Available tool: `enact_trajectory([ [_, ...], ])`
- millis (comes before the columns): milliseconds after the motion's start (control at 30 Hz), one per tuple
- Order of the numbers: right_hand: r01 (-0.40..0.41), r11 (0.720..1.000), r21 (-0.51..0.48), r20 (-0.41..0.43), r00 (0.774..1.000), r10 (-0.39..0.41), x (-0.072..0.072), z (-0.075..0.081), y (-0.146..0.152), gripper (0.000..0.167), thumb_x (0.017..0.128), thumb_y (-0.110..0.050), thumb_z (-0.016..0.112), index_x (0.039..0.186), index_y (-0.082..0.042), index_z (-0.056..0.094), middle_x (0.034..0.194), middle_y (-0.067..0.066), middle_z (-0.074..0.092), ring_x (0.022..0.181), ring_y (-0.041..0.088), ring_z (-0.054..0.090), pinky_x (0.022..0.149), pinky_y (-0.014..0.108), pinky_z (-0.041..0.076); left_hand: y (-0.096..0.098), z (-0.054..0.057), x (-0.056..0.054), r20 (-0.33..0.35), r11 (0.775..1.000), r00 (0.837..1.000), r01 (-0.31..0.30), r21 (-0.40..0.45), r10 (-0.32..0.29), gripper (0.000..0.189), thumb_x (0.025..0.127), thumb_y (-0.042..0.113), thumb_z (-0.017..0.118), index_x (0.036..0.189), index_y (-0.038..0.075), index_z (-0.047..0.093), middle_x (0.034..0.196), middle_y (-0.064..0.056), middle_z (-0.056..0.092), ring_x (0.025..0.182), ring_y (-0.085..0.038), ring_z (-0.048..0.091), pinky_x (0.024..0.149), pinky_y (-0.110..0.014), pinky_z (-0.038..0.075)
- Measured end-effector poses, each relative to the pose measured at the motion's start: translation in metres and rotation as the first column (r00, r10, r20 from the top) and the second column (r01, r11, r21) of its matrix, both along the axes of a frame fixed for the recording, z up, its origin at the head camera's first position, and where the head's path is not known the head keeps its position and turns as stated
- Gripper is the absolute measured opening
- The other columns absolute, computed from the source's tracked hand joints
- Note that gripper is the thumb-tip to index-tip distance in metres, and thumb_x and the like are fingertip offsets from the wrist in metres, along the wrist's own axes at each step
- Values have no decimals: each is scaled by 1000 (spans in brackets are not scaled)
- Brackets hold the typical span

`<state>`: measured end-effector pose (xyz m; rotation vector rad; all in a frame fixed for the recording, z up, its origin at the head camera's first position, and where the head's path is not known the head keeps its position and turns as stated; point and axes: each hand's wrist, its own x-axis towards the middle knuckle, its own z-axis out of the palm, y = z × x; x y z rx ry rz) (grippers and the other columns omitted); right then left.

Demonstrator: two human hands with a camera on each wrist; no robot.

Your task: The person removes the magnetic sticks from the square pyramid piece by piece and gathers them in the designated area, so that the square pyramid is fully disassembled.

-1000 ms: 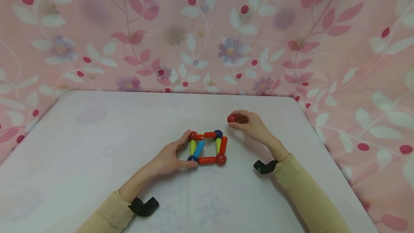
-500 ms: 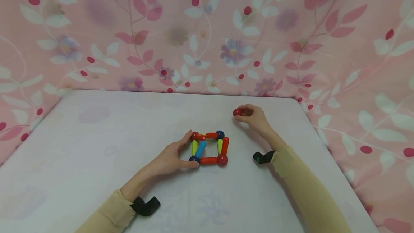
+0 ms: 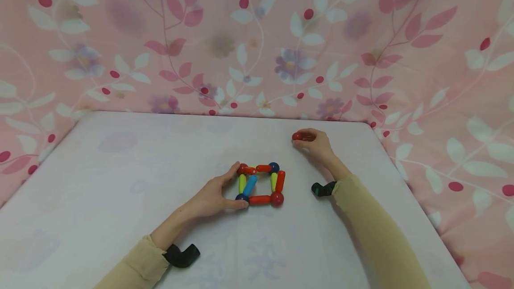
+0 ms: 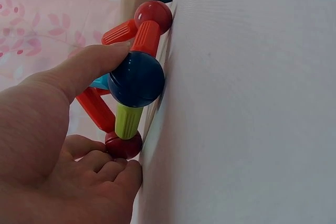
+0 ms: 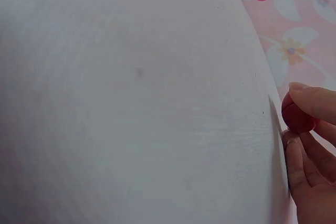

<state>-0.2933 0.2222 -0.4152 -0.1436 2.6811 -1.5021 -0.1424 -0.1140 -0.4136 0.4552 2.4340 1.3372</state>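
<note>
A frame of magnetic building rods and balls [image 3: 260, 200] lies on the table, with red, yellow-green and light blue rods joining red and dark blue balls. My left hand [image 3: 209, 196] holds its left side. In the left wrist view the thumb presses on a dark blue ball [image 4: 137, 80], while the fingertips touch a red ball [image 4: 123, 145]. Behind and to the right of the frame, my right hand [image 3: 319, 145] pinches a loose red ball [image 3: 296, 136] between thumb and fingers. The right wrist view shows this red ball [image 5: 296, 114] close to the table surface; whether it touches is unclear.
A white-covered table [image 3: 100, 182] spreads under both hands. Pink floral cloth [image 3: 217, 43] hangs behind it and along the right side. Black wrist-worn devices sit at the left wrist [image 3: 182, 256] and the right wrist [image 3: 322, 189].
My right hand has moved back and slightly right with the red ball, away from the frame. The left hand keeps its hold on the frame, and the head view has shifted a little.
</note>
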Motion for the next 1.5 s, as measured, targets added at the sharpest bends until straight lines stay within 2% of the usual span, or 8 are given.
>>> enact_trajectory([
  [233, 7, 999, 38, -4, 1000, -7, -4, -6, 3, 49, 90, -24, 76, 133, -9, 61, 130, 13, 62, 121, 30, 55, 109, 45, 44, 0, 0, 0, 10, 1000, 1000, -5, 2, 5, 104, 80, 42, 82, 161, 24, 19, 165, -1, 28, 152, -29, 25, 116, -56, 32],
  [533, -1, 999, 47, 1, 1000, 1, -4, -3, 1, 48, 90, -30, 76, 133, -11, 63, 129, 12, 63, 120, 30, 54, 109, 47, 43, 0, -2, -1, 3, 1000, 1000, -1, 1, 1, 104, 80, 42, 82, 161, 25, 19, 165, -1, 27, 152, -29, 26, 114, -55, 36],
  [833, 10, 999, 53, 2, 1000, -11, -7, -6, 2, 53, 90, -32, 75, 137, -11, 61, 132, 12, 62, 122, 29, 53, 110, 46, 42, -1, -2, -1, -1, 1000, 1000, 3, 2, -3, 104, 81, 42, 82, 161, 24, 19, 165, -2, 28, 152, -29, 25, 117, -56, 32],
  [1200, 29, 998, 62, 29, 999, -31, -4, -2, 1, 54, 89, -37, 76, 135, -13, 62, 130, 11, 63, 121, 30, 53, 108, 46, 44, -1, -1, -1, 2, 1000, 1000, 1, -4, -1, 104, 80, 44, 82, 161, 25, 18, 164, -2, 28, 152, -29, 26, 118, -57, 29],
  [1500, 34, 998, 59, 20, 999, -35, -4, -4, 0, 51, 91, -36, 74, 135, -12, 62, 129, 12, 63, 121, 29, 53, 108, 46, 44, 0, -1, -2, -5, 1000, 1000, 0, -13, 0, 105, 80, 44, 82, 161, 25, 18, 164, -2, 28, 152, -28, 26, 117, -56, 31],
])
